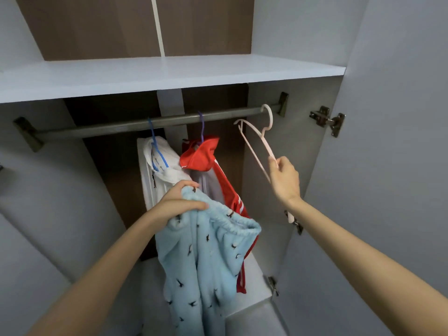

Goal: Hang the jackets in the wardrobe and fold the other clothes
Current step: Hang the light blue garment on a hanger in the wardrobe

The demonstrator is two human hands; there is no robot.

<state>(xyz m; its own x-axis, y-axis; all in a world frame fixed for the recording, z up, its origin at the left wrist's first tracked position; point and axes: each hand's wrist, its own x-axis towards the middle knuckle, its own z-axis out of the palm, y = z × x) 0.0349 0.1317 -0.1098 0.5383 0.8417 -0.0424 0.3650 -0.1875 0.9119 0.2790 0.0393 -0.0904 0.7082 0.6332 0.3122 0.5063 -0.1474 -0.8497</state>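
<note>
While left hand [180, 202] grips blue fleece garment [206, 258], right hand [284, 179] pinches pink hanger [260, 139] hooked on rail [150, 123].

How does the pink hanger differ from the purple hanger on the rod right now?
The pink hanger is bare; the purple hanger carries the red jacket. The pink hanger is tilted, pinched by the right hand; the purple hanger hangs free. Both hook over the rod.

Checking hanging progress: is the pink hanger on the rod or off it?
On: the pink hanger hooks over the rod, with no garment on it, while the right hand grips its arm.
</note>
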